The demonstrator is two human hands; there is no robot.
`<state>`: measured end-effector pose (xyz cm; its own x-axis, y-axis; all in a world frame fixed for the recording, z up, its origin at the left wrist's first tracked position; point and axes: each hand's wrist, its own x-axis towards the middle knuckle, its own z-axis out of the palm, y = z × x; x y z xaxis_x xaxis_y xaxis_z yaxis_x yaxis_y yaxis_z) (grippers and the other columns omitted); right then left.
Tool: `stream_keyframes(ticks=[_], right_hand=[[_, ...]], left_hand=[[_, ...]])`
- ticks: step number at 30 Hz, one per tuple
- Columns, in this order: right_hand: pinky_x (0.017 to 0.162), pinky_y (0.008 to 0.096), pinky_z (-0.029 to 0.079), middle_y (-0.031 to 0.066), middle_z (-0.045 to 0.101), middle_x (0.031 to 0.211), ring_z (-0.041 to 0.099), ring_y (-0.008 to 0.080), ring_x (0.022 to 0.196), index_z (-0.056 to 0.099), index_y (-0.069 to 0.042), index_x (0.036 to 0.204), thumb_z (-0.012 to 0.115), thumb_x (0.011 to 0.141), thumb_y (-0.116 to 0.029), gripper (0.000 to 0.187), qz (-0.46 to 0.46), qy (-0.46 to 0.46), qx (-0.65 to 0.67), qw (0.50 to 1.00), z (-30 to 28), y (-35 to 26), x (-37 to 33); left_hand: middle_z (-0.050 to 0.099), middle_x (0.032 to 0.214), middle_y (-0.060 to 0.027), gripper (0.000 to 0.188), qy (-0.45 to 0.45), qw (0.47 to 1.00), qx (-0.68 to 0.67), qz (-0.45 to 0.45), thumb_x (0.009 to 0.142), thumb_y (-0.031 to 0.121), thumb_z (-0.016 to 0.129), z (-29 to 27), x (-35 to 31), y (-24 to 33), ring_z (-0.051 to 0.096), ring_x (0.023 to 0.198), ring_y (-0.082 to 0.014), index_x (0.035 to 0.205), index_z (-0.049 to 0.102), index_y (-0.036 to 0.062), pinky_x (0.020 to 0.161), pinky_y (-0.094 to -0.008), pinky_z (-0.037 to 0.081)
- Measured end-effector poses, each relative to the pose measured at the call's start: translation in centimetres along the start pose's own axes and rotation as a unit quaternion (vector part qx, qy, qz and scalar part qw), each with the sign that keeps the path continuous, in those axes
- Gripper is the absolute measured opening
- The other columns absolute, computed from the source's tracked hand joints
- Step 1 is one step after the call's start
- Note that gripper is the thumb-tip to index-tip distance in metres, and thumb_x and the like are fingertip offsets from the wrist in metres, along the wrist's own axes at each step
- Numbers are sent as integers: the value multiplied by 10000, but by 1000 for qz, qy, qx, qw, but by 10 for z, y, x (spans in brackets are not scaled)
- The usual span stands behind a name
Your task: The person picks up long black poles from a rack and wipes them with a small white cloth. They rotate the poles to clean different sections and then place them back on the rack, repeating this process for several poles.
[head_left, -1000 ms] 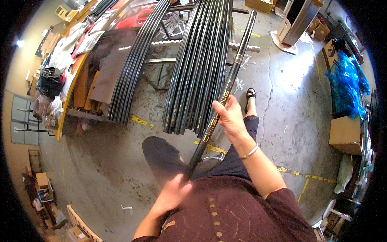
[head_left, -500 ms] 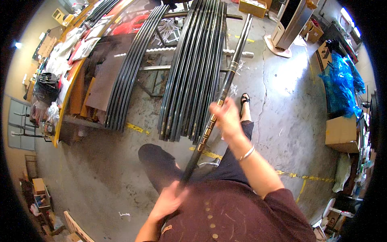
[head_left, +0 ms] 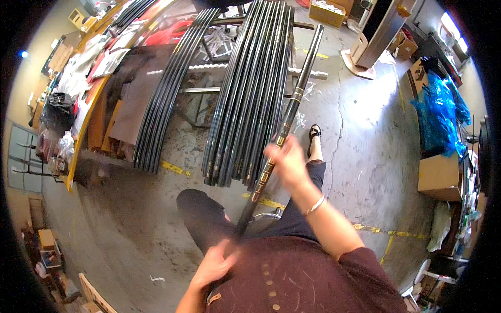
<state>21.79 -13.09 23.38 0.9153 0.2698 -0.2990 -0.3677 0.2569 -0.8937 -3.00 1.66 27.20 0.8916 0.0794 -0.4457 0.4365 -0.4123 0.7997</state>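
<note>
A long black pole (head_left: 264, 180) with gold lettering and gold rings slants from my lap up to the far right. My right hand (head_left: 287, 164), a bracelet on its wrist, is closed around the middle of the pole. The lower end is in my left hand (head_left: 213, 265), close against my brown top; the fingers are slightly blurred. Just left of the held pole, many similar black poles (head_left: 245, 99) lie side by side on a metal rack. A smaller group of thin black poles (head_left: 169, 99) rests farther left.
A cluttered workbench (head_left: 86, 122) with an orange edge runs along the left. To the right are a cardboard box (head_left: 440, 177) and blue plastic wrap (head_left: 438, 112). A grey pillar (head_left: 378, 39) stands at far right, a box of white pieces (head_left: 327, 11) beside it.
The pole has shifted slightly down toward me and turned a little, so more of its lettering shows. My right hand has moved slightly down and left. The left hand stays at the lower end.
</note>
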Motion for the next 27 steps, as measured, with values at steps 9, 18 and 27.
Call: stream_keyframes(ticks=[9, 18, 27], right_hand=[[562, 238, 435, -4, 520, 780, 490, 84, 632, 399, -2, 1133, 738, 729, -173, 554, -56, 56, -1, 997, 0, -15, 19], [658, 238, 461, 6, 543, 852, 544, 97, 748, 411, -15, 1154, 748, 716, -134, 565, 1, -44, -10, 999, 25, 9, -34], [624, 224, 430, -30, 498, 780, 508, 80, 666, 460, -60, 1095, 753, 685, -151, 512, -4, -101, 5, 995, 34, 26, -63]], left_hand=[[540, 638, -155, 170, 33, 997, 67, 4, 835, 118, 578, -2, 3, 9, 524, 525, -223, 885, 490, -19, 514, -323, 414], [527, 599, -177, 177, 101, 993, 61, 7, 825, 93, 591, 6, 14, 26, 553, 520, -307, 909, 483, -19, 501, -347, 414], [502, 592, -55, 137, 56, 998, 22, 36, 838, 98, 575, 5, 22, 18, 467, 481, -136, 902, 493, 9, 454, -302, 382]])
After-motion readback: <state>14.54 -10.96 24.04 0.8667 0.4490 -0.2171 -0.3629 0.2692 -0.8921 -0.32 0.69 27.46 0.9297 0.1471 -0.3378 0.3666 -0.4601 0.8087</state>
